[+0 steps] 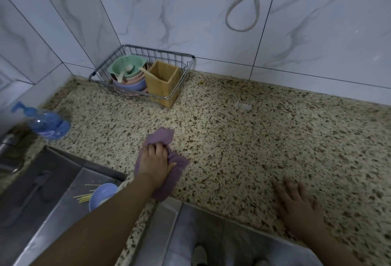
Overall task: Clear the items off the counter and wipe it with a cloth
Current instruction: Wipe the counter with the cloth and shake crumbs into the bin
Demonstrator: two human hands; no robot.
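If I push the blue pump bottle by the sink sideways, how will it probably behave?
The blue pump bottle looks like clear plastic and seems only partly full, so it is probably light. It stands upright with a tall pump head, so a high push may tip it. It stands close to the sink, so it might fall in.

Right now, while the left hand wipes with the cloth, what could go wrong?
1. The left hand grips the cloth close to the sink; crumbs may be pushed into it.
2. A wider sweep could knock the soap bottle or the wire basket.
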